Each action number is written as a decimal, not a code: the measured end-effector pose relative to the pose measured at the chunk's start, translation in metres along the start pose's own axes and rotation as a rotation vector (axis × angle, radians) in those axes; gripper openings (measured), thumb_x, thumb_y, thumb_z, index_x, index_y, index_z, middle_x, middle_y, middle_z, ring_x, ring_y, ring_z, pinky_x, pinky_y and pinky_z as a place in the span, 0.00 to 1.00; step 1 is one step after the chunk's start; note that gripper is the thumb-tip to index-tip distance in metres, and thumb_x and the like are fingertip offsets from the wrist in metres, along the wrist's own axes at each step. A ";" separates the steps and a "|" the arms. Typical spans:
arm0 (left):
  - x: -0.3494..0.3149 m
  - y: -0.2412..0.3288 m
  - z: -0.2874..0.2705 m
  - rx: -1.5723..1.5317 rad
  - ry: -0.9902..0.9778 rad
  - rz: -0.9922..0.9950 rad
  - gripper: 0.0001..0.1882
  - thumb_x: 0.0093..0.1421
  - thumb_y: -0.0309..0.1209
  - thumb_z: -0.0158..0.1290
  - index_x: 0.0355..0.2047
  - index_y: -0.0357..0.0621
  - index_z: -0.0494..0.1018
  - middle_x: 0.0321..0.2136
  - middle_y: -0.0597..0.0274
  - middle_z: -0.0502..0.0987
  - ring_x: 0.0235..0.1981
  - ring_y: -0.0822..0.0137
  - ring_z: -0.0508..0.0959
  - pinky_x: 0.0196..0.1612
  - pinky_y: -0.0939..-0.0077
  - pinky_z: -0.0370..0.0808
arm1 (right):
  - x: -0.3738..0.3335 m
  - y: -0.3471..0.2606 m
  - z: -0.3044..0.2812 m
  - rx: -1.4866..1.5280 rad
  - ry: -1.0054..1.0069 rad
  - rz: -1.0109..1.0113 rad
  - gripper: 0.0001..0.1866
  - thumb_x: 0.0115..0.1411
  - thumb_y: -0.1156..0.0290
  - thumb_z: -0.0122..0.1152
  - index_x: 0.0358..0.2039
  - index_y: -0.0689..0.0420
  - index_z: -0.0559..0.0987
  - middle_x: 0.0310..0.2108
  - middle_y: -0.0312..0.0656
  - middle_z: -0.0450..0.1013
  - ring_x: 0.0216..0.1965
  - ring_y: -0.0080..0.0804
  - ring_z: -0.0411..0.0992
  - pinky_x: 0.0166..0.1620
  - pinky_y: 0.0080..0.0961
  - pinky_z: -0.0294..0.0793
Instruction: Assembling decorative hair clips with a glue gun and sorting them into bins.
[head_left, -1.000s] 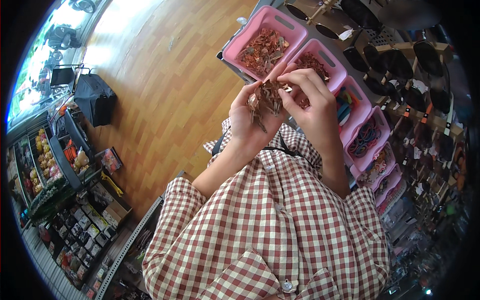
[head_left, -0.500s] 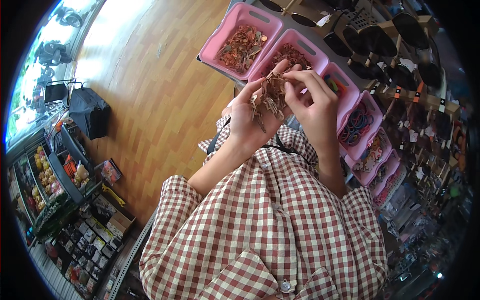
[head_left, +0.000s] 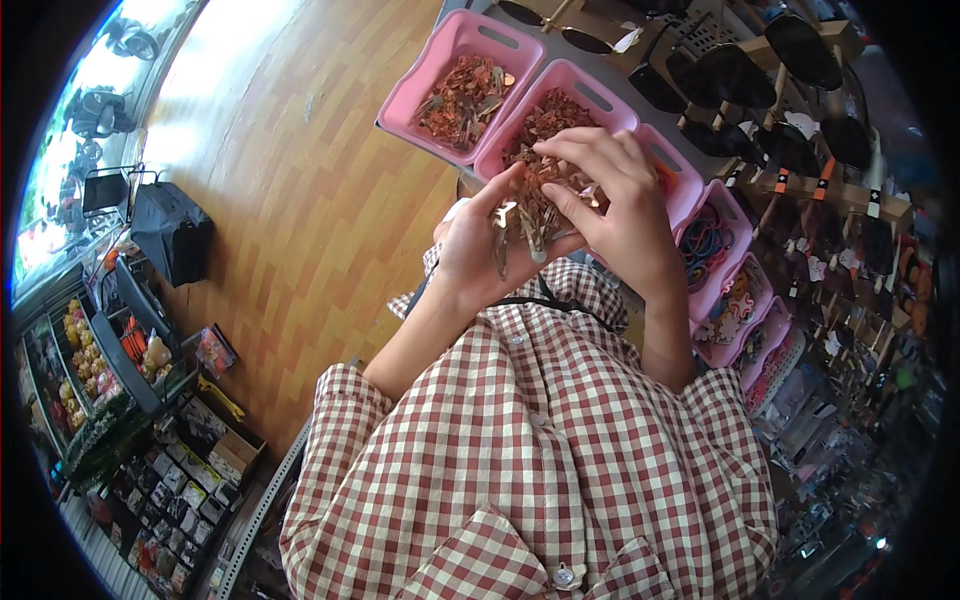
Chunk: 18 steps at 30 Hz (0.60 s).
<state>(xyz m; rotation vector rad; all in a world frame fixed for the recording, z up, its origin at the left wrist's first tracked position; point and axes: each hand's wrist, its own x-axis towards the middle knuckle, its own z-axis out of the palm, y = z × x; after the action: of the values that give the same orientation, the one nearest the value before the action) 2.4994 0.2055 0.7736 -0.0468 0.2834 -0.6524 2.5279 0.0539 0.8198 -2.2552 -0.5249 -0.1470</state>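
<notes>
My left hand (head_left: 470,240) is cupped palm up in front of my chest, holding a loose pile of metallic brown and orange hair clips (head_left: 540,212). A few of the clips hang over the edge of the palm. Just above the pile is my right hand (head_left: 620,195), its fingers bent and a gap between thumb and forefinger; I cannot see a clip between them. Both hands are by the near side of a pink basket (head_left: 612,108) of reddish-brown clips. To its left, another pink basket (head_left: 415,90) contains more orange and silvery clips.
Smaller pink baskets with colourful hair ties (head_left: 705,245) and little ornaments (head_left: 735,305) run down the right. Racks of sunglasses (head_left: 735,75) stand beyond them. A dark bag (head_left: 172,228) and shelves of small goods are left of the wooden floor (head_left: 330,150).
My right thumb and forefinger, close together at the clips before, are now apart, and that hand has turned more over the pile. The left hand has shifted slightly left and down with the clips.
</notes>
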 end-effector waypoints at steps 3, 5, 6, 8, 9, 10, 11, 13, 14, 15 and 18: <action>-0.002 0.001 0.007 0.041 0.108 0.042 0.18 0.66 0.36 0.29 0.47 0.42 0.65 0.42 0.51 0.74 0.44 0.56 0.75 0.53 0.47 0.66 | 0.001 0.007 -0.004 0.067 -0.118 0.000 0.13 0.46 0.77 0.62 0.35 0.57 0.76 0.35 0.38 0.72 0.38 0.38 0.68 0.42 0.30 0.69; -0.004 0.008 0.006 0.017 0.019 0.036 0.18 0.66 0.35 0.29 0.48 0.40 0.65 0.43 0.48 0.73 0.46 0.53 0.74 0.54 0.45 0.65 | 0.006 0.001 0.001 0.092 -0.086 0.007 0.12 0.46 0.78 0.62 0.34 0.58 0.76 0.33 0.38 0.73 0.37 0.38 0.69 0.41 0.30 0.70; -0.004 0.012 0.007 0.017 0.055 0.023 0.18 0.66 0.35 0.31 0.48 0.36 0.63 0.43 0.48 0.73 0.46 0.53 0.74 0.53 0.47 0.67 | 0.008 0.000 0.002 0.115 -0.084 0.034 0.11 0.46 0.78 0.62 0.33 0.58 0.75 0.32 0.39 0.73 0.36 0.37 0.70 0.39 0.30 0.70; -0.003 0.009 0.010 0.010 0.090 0.020 0.19 0.66 0.35 0.33 0.48 0.33 0.62 0.43 0.47 0.72 0.46 0.53 0.73 0.52 0.50 0.70 | 0.007 0.001 0.002 0.139 -0.095 0.056 0.10 0.47 0.78 0.62 0.32 0.59 0.75 0.31 0.39 0.73 0.35 0.37 0.71 0.38 0.30 0.71; -0.003 0.008 0.011 0.015 0.125 0.022 0.19 0.66 0.35 0.33 0.49 0.31 0.61 0.43 0.46 0.72 0.46 0.52 0.73 0.53 0.50 0.69 | 0.006 0.000 0.001 0.153 -0.077 0.093 0.09 0.47 0.78 0.61 0.31 0.59 0.75 0.30 0.39 0.73 0.32 0.35 0.72 0.36 0.29 0.71; -0.003 0.007 0.013 0.022 0.160 0.021 0.20 0.66 0.34 0.33 0.50 0.30 0.60 0.44 0.45 0.71 0.47 0.50 0.73 0.54 0.51 0.68 | 0.007 -0.001 0.000 0.166 -0.057 0.131 0.08 0.48 0.78 0.61 0.31 0.60 0.74 0.30 0.39 0.73 0.30 0.34 0.73 0.34 0.27 0.71; -0.004 0.006 0.011 0.022 0.163 0.023 0.20 0.66 0.34 0.33 0.50 0.30 0.60 0.44 0.45 0.71 0.47 0.50 0.73 0.54 0.51 0.68 | 0.007 -0.002 -0.002 0.169 -0.058 0.132 0.08 0.48 0.78 0.61 0.31 0.60 0.74 0.30 0.39 0.73 0.30 0.34 0.73 0.34 0.27 0.71; -0.004 0.005 0.007 0.007 0.090 0.043 0.22 0.66 0.34 0.30 0.52 0.30 0.59 0.48 0.42 0.69 0.52 0.48 0.68 0.59 0.47 0.60 | 0.007 -0.004 -0.004 0.226 -0.032 0.281 0.08 0.49 0.78 0.61 0.31 0.59 0.74 0.29 0.39 0.74 0.26 0.30 0.73 0.31 0.24 0.70; -0.004 0.004 0.010 0.015 0.150 0.046 0.22 0.65 0.33 0.30 0.53 0.29 0.58 0.50 0.40 0.66 0.53 0.47 0.66 0.60 0.47 0.57 | 0.006 0.002 -0.001 0.201 0.021 0.244 0.07 0.50 0.78 0.61 0.31 0.59 0.75 0.28 0.38 0.74 0.24 0.26 0.72 0.28 0.21 0.68; -0.004 0.004 0.009 0.017 0.154 0.051 0.22 0.65 0.33 0.30 0.53 0.29 0.58 0.50 0.40 0.66 0.53 0.47 0.66 0.60 0.47 0.57 | 0.006 0.003 -0.001 0.207 0.019 0.243 0.07 0.50 0.78 0.61 0.31 0.59 0.75 0.28 0.38 0.74 0.24 0.26 0.72 0.28 0.21 0.68; -0.005 0.003 0.007 0.024 0.134 0.035 0.23 0.65 0.33 0.30 0.55 0.29 0.55 0.53 0.39 0.63 0.56 0.47 0.63 0.61 0.47 0.56 | 0.008 0.002 0.001 0.268 0.059 0.354 0.06 0.51 0.78 0.60 0.31 0.60 0.75 0.26 0.37 0.74 0.23 0.24 0.71 0.27 0.20 0.68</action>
<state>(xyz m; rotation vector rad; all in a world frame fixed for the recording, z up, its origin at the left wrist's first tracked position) 2.4994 0.2103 0.7816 0.0245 0.4045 -0.6253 2.5354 0.0562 0.8200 -2.0356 -0.0999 0.0363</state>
